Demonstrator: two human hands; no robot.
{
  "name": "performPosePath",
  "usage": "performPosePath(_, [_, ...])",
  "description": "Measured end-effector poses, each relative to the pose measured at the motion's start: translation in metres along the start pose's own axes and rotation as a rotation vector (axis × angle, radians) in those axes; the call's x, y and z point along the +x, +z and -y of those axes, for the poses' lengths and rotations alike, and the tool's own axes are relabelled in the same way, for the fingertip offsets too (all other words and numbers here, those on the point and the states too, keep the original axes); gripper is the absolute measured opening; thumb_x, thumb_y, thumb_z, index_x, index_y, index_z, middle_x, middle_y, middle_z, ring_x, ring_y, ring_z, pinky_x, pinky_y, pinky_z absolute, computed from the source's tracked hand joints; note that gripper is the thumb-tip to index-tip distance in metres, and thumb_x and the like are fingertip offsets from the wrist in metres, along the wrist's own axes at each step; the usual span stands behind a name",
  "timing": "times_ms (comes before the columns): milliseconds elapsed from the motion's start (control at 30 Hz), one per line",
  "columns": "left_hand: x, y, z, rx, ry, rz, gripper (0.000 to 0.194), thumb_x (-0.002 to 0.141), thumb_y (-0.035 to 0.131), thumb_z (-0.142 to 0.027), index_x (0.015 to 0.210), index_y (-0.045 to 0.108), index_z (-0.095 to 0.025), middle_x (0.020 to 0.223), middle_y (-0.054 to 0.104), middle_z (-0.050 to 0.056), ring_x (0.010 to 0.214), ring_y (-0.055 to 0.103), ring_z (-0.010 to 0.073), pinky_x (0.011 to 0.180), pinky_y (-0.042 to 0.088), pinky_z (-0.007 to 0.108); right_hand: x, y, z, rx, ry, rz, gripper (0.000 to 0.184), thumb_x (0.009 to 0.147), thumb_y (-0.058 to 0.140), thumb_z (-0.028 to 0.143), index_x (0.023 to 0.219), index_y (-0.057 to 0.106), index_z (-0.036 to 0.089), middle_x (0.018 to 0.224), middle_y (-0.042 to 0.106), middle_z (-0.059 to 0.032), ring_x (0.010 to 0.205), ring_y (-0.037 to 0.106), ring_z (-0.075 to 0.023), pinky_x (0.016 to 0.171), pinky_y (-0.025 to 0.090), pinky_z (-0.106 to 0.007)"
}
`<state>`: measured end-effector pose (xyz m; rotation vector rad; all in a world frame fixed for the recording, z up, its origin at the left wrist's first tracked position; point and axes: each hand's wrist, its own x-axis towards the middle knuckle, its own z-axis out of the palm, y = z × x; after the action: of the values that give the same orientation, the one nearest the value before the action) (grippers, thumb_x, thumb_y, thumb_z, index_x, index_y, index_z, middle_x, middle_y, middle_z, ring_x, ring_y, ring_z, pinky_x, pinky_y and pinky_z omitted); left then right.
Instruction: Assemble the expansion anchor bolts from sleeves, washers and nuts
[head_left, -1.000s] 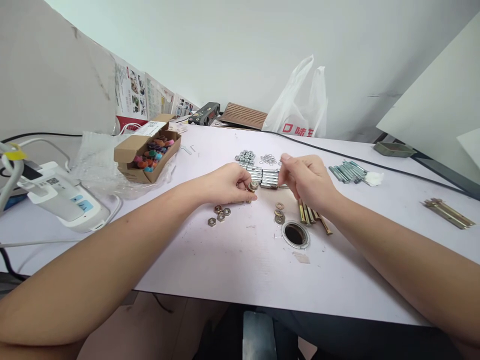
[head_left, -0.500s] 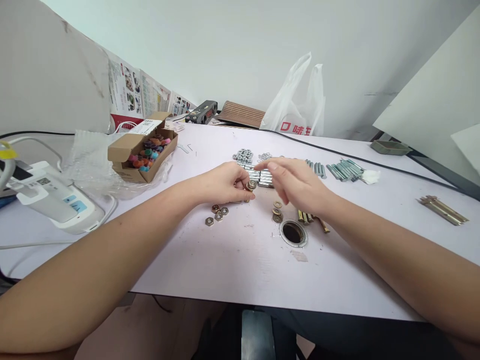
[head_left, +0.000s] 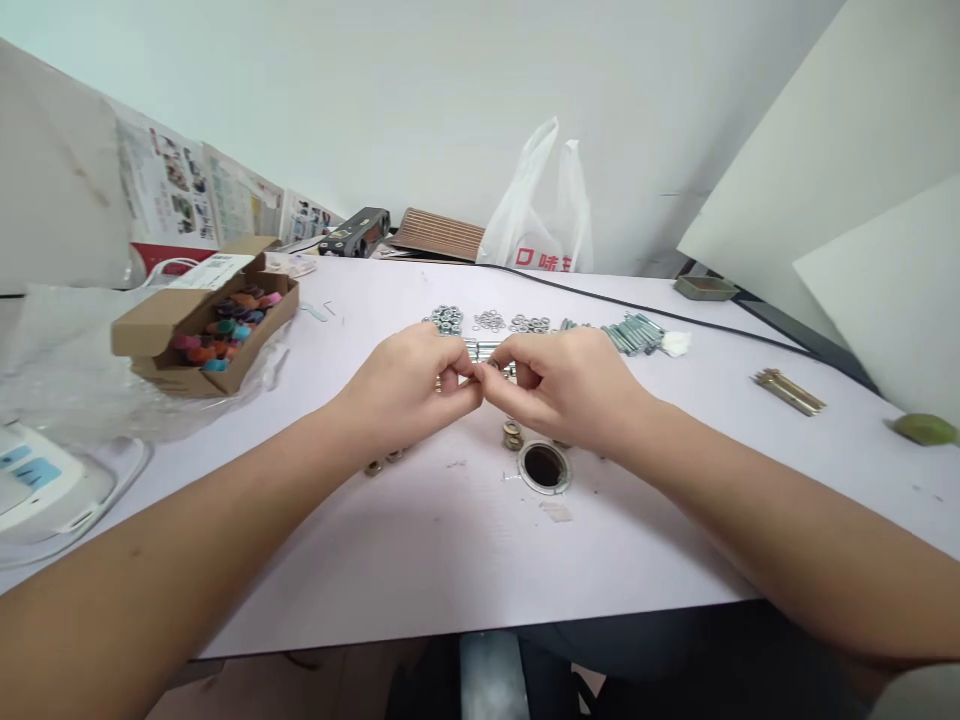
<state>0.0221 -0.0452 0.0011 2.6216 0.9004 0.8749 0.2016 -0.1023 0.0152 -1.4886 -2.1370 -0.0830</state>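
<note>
Over the middle of the white table my left hand (head_left: 416,385) and my right hand (head_left: 559,385) meet, thumbs and forefingers pinched together. My left hand is closed on a brass-coloured bolt (head_left: 439,383), mostly hidden by the fingers. My right fingers are closed at its end on a small metal nut (head_left: 493,366), barely visible. Brass-coloured nuts (head_left: 373,467) lie below my left hand, partly covered by the wrist. A small stack of brass-coloured washers (head_left: 512,435) sits below my right hand. Silver metal rods (head_left: 487,350) lie behind the fingertips, partly hidden.
Behind the hands are silver nuts (head_left: 448,320), small rings (head_left: 490,320) and silver bolts (head_left: 636,335). Brass-coloured bolts (head_left: 790,391) lie at right. A round hole (head_left: 544,467) opens in the table (head_left: 420,560). An open cardboard box (head_left: 180,370) of colourful pieces stands left.
My right hand has come down and closed against my left fingertips. The nut on the held piece has become mostly hidden. The camera view has turned right.
</note>
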Motion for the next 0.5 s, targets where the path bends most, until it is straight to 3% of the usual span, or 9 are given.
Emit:
performPosePath(167, [-0.004, 0.004, -0.013, 0.147, 0.246, -0.017, 0.025, 0.082, 0.052, -0.025, 0.059, 0.043, -0.021, 0.055, 0.049, 0.000, 0.064, 0.045, 0.0159, 0.061, 0.036, 0.029, -0.021, -0.020, 0.012, 0.001, 0.192, 0.104, 0.042, 0.091, 0.041, 0.038, 0.055, 0.045, 0.017, 0.049, 0.048, -0.0006, 0.046, 0.033, -0.0091, 0.050, 0.019, -0.028])
performPosePath(333, [-0.009, 0.011, -0.025, 0.305, 0.488, -0.064, 0.028, 0.086, 0.052, -0.024, 0.058, 0.044, -0.021, 0.054, 0.046, 0.000, 0.060, 0.040, 0.0166, 0.060, 0.035, 0.032, -0.043, -0.033, 0.018, 0.190, 0.301, 0.212, 0.046, 0.094, 0.035, 0.036, 0.052, 0.035, 0.017, 0.046, 0.038, 0.0013, 0.044, 0.029, -0.0077, 0.046, 0.020, -0.027])
performPosePath(500, [-0.018, 0.001, -0.038, 0.267, 0.679, -0.006, 0.019, 0.083, 0.061, -0.037, 0.078, 0.059, -0.019, 0.062, 0.054, 0.002, 0.064, 0.045, 0.0181, 0.061, 0.038, 0.033, -0.073, -0.068, -0.005, 0.265, 0.505, 0.308, 0.050, 0.096, 0.032, 0.048, 0.055, 0.036, 0.018, 0.047, 0.032, 0.0023, 0.043, 0.027, -0.0079, 0.043, 0.021, -0.027])
